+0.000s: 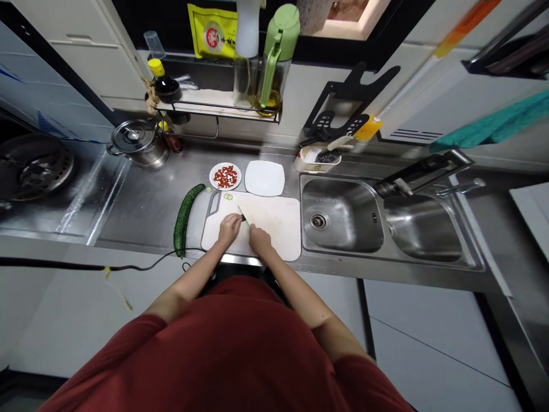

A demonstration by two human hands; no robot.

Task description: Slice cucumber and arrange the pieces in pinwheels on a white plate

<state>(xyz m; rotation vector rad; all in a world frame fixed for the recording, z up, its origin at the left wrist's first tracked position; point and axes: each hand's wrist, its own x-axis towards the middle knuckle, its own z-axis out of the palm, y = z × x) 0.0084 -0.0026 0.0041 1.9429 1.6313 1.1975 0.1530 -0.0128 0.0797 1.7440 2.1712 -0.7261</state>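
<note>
On the white cutting board [278,226], my left hand [230,229] is closed with its fingertips on a small dark green piece of cucumber [243,218]. My right hand [260,240] grips a kitchen knife [246,214], its blade slanting up and left across the board beside that piece. Near the board's top left lie a few pale cucumber slices [228,196]. A long whole cucumber [183,220] rests on the steel counter left of the board. Behind the board are a white plate of diced red pieces [225,177] and a white square plate [265,178].
A double sink [343,214] with a faucet [429,174] adjoins the board on the right. A lidded pot [140,143] and a stove burner [36,166] are at left. A wall rack [218,107] carries bottles. A black cable [141,268] crosses the front edge at left.
</note>
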